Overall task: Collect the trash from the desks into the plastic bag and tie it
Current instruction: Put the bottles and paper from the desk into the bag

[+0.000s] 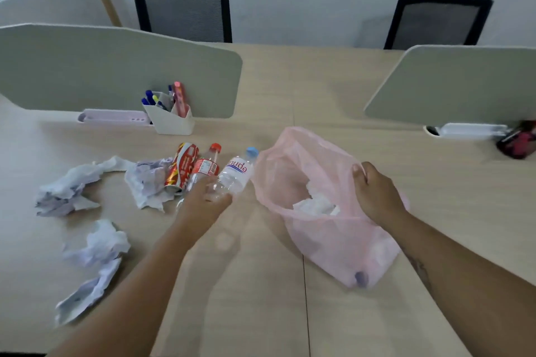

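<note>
A pink plastic bag (319, 182) lies on the light wood bench (261, 298), right of centre, its mouth open toward the left and far side. Through the thin film, white crumpled paper (316, 206) shows inside it, and a small dark item (361, 278) sits in its near corner; what that item is cannot be told. The right hand (377, 197) pinches the bag's right rim, fingers closed on the plastic and holding the mouth open. The left hand (206, 203) is wrapped around the base of a clear water bottle with a blue cap (236, 172), which lies tilted just left of the bag's mouth, cap pointing far. Touching it on the left lies a second clear bottle with a red cap and red label (204, 166), and beside that a crushed red and white drink can (182, 166). That makes two bottles and one can. Three wads of crumpled white paper remain loose on the bench: one (148, 182) against the can, one (72, 185) farther left, and one (92, 264) nearer, on the left. At the far left, a white pen holder (171, 122) stands against a grey divider panel (116, 66) and holds several pens and markers, with a pale lilac tray (113, 116) beside it. A second divider panel (464, 84) stands at the right, and two black mesh chairs (185, 9) are behind the bench.
</note>
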The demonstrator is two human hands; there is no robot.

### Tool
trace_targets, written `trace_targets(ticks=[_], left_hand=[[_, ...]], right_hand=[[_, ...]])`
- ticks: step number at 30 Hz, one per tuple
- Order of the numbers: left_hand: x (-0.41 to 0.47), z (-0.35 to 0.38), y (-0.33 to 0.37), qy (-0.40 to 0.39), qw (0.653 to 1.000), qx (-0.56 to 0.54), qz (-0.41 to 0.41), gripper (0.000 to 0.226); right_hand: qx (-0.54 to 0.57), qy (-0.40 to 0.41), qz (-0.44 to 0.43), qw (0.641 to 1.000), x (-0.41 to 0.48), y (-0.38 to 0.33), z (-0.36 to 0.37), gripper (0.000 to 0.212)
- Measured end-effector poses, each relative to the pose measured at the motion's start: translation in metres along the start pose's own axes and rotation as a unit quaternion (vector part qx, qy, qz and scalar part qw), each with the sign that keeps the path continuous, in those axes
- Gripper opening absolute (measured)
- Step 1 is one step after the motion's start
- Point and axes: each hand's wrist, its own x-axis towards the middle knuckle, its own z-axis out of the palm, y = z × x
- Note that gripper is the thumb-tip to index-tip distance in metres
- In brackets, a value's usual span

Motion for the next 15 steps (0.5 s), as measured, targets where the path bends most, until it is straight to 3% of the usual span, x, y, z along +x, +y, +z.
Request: trace_targets(ticks=[2,4,6,8,10,12,14,15], left_hand=[[0.004,-0.003,0.021,-0.134,0.987,-0.091,-0.002,0.042],[0.011,0.008,0.036,-0.246,0.962,-0.113,-0.025,0.054],[0.018,0.034,0.046,-0.304,0.946,-0.099,-0.047,0.063],[0.022,0.066,0.052,-0.306,0.949,-0.055,-0.044,0.072],[0.028,0.091,0.052,-0.227,0.974,0.015,0.004,0.066],[0.037,0.092,0.045,-0.071,0.987,0.111,0.092,0.049],[0.048,0.073,0.031,0.053,0.952,0.259,0.152,0.045],[0.055,0.059,0.019,0.09,0.931,0.329,0.133,0.051]], right_hand=[[0.006,0.021,0.027,0.999,0.0,0.004,-0.005,0.029],[0.016,0.037,0.046,0.998,-0.002,0.007,-0.007,0.028],[0.037,0.042,0.055,0.997,-0.005,0.006,-0.007,0.032],[0.051,0.044,0.053,0.996,-0.008,0.004,-0.006,0.035],[0.049,0.04,0.042,0.997,-0.011,0.002,-0.007,0.033],[0.047,0.039,0.034,0.998,-0.012,0.003,-0.007,0.031],[0.048,0.038,0.036,0.997,-0.013,0.005,-0.004,0.031],[0.047,0.035,0.035,0.998,-0.013,0.005,0.0,0.031]])
